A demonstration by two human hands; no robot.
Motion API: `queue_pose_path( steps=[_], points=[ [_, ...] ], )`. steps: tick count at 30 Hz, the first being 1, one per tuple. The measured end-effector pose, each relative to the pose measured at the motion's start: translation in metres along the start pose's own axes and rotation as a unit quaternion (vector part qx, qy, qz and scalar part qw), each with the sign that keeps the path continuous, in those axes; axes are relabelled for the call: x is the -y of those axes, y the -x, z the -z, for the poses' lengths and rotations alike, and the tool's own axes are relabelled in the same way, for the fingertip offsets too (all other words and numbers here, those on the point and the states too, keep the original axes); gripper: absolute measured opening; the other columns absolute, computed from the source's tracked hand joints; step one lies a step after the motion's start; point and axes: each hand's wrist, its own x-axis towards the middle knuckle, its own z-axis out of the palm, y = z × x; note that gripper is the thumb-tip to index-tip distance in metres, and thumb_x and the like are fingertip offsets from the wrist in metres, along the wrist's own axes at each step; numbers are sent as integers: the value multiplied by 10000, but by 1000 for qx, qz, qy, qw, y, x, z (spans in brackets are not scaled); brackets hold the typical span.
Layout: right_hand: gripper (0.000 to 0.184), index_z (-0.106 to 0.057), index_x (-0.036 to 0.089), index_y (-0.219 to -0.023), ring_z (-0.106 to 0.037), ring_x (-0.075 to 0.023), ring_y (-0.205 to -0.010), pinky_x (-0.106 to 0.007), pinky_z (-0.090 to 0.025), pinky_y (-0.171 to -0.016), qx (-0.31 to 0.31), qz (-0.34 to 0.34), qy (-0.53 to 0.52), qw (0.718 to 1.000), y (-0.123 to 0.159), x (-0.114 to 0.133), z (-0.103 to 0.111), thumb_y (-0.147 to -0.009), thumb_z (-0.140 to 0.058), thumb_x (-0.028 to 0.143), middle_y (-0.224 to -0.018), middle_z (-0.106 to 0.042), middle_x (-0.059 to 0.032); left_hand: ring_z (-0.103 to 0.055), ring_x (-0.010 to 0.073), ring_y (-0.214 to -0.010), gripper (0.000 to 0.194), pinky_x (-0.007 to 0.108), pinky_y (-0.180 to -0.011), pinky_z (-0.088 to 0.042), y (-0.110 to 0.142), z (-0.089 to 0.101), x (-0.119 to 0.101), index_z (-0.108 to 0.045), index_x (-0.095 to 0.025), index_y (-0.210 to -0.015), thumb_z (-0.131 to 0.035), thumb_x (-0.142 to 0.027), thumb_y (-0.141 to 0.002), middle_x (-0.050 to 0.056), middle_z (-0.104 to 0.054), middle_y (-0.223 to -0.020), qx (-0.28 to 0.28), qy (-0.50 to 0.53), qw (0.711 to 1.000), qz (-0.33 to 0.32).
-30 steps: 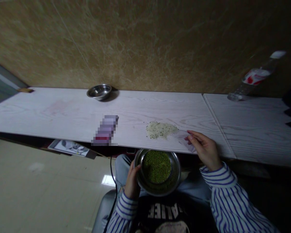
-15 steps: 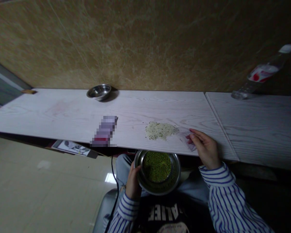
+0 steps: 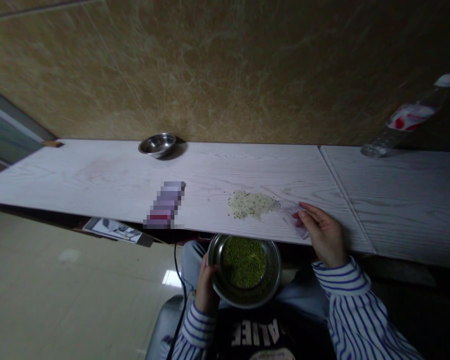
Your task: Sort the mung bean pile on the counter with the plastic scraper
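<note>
Two hands work: your left hand (image 3: 207,286) grips the metal bowl of green beans (image 3: 243,295) below the tabletop's (image 3: 108,192) near edge; your right hand (image 3: 324,232) pinches a clear plastic bag (image 3: 294,220) beside the pale grains (image 3: 249,204).

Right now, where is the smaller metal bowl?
In the head view, the smaller metal bowl sits on the table, left of centre, near the wall, beyond the pixelated item.

Shirt ltrs (image 3: 260,334) unclear, btl label (image 3: 411,118) illeg.
</note>
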Motion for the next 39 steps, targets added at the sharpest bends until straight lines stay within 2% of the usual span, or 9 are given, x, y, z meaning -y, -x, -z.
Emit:
queue_pose_path(
  steps=[8, 13, 17, 22, 26, 31, 35, 39],
  points=[
    [466, -695, 175, -1121, -680, -175, -669, -320, -532, -652, -3, -13, -24, 1000, 0, 1, -2, -738, -777, 427, -829, -761, -60, -533, 362, -1331, 539, 478, -1117, -401, 2, -5, -4, -691, -219, -1243, -662, -342, -718, 77, -708, -1299, 26, 7, 1000, -1],
    [471, -689, 172, -1131, -685, -177, -690, -331, -539, -678, -9, -26, -24, 999, 1, 2, -1, -728, -775, 401, -860, -764, -65, -508, 353, -1360, 564, 472, -1137, -384, 0, -4, -5, -687, -222, -1266, -673, -330, -712, 83, -687, -1339, 17, 14, 1000, -9],
    [461, -690, 173, -1133, -683, -176, -694, -337, -544, -698, -3, -23, -18, 1000, 1, 0, -2, -740, -765, 403, -858, -765, -65, -541, 357, -1327, 540, 482, -1121, -403, 1, -7, -5, -700, -211, -1246, -652, -326, -721, 88, -709, -1296, 5, 11, 1000, -13],
    [443, -693, 164, -1114, -661, -168, -642, -327, -536, -642, 2, -20, -5, 1000, 1, 2, -3, -754, -752, 416, -827, -759, -65, -566, 357, -1301, 533, 479, -1099, -427, 2, -10, -8, -707, -230, -1233, -662, -326, -711, 66, -729, -1256, 19, 1, 1000, -2],
    [447, -689, 161, -1098, -619, -145, -568, -306, -515, -574, 0, -19, -8, 1000, 1, 6, -4, -749, -757, 431, -791, -744, -51, -593, 349, -1271, 536, 482, -1092, -435, 4, -14, -9, -694, -230, -1248, -659, -322, -721, 66, -744, -1216, 0, 25, 1000, 3],
    [483, -689, 165, -1092, -635, -147, -571, -295, -517, -548, -7, -27, -18, 999, 2, 6, -6, -712, -797, 442, -793, -744, -49, -576, 355, -1291, 561, 466, -1077, -451, 7, -17, -11, -683, -221, -1270, -657, -324, -719, 72, -727, -1260, -5, 13, 1000, -4],
    [522, -697, 172, -1084, -680, -172, -617, -327, -566, -596, 8, -33, -23, 999, -1, 6, -6, -665, -840, 449, -833, -760, -65, -578, 363, -1284, 549, 493, -1088, -436, 5, -15, -12, -674, -218, -1273, -639, -330, -737, 80, -728, -1255, -2, 14, 1000, 0],
    [504, -712, 183, -1084, -713, -196, -687, -353, -597, -658, 39, -9, 1, 999, -15, 17, -4, -680, -844, 454, -859, -770, -76, -564, 363, -1299, 535, 498, -1089, -432, 0, -10, -13, -675, -231, -1264, -623, -334, -742, 78, -726, -1254, 5, -3, 1000, -1]
  ],
)
